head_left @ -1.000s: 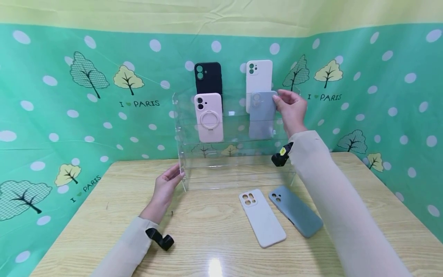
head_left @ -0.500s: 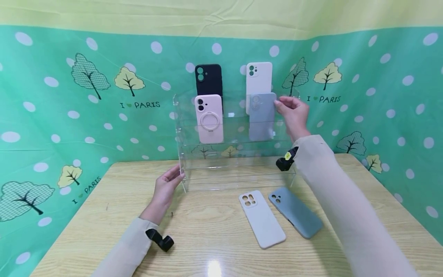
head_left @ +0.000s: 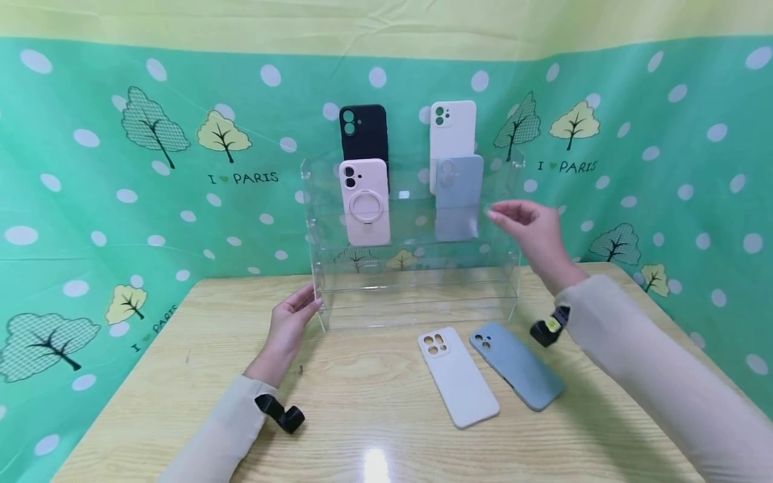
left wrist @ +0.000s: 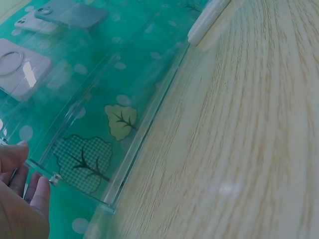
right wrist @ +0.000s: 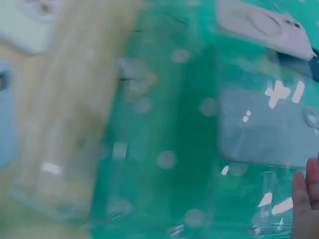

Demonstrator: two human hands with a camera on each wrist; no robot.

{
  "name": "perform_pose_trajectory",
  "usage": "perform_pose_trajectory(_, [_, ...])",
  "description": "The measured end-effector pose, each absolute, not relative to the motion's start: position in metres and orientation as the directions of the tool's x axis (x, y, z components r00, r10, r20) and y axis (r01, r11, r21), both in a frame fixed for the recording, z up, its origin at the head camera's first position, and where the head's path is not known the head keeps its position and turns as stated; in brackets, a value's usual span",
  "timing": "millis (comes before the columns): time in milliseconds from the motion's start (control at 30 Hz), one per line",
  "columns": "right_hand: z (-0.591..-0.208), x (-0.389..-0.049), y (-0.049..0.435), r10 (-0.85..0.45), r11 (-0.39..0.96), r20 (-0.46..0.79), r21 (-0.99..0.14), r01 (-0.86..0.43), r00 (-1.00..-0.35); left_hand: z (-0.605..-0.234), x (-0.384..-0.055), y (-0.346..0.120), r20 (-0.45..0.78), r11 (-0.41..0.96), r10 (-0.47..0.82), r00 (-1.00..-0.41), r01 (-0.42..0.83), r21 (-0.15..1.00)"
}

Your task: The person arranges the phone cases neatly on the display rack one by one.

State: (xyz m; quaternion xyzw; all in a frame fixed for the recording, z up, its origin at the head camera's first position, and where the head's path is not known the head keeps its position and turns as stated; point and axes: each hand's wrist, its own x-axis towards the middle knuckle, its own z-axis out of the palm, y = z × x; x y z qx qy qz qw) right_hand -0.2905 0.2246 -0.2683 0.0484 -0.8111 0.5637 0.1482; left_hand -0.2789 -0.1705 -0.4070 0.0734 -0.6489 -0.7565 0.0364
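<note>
A clear acrylic display rack (head_left: pixel 392 290) stands on the table. My left hand (head_left: pixel 288 329) grips its left side panel near the bottom, thumb in front. My right hand (head_left: pixel 534 235) hovers just right of the rack, fingers loosely bent with nothing in them. Nearest to it is a light blue phone case (head_left: pixel 459 181), leaning on a tier in front of a white phone case (head_left: pixel 453 124). To the left, a pink phone case (head_left: pixel 367 231) with a ring stands before a black phone case (head_left: pixel 365 131). The right wrist view is blurred; only fingertips (right wrist: pixel 300 194) show.
On the wooden table (head_left: pixel 356 402), a white phone case (head_left: pixel 460 382) and a grey-blue phone case (head_left: pixel 521 369) lie flat in front of the rack's right half. A green patterned cloth (head_left: pixel 229 221) hangs behind and at both sides.
My right hand has let go of the light blue case's upper corner and moved down and right, away from it. The case stays on its tier. My left hand has not moved.
</note>
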Motion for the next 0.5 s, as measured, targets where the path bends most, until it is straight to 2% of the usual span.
perform_pose_trajectory(200, [-0.313,-0.262,0.241,-0.059,0.530,0.230,-0.817,-0.226,-0.971,-0.407,-0.279,-0.171,-0.052,-0.148,-0.143,-0.988,-0.031,0.989])
perform_pose_trajectory(500, [-0.382,-0.239,0.266,-0.138,0.551,0.126,-0.815,-0.181,-0.983,-0.408,-0.280,-0.169,-0.055,-0.178,-0.149,-0.987,-0.028,0.984])
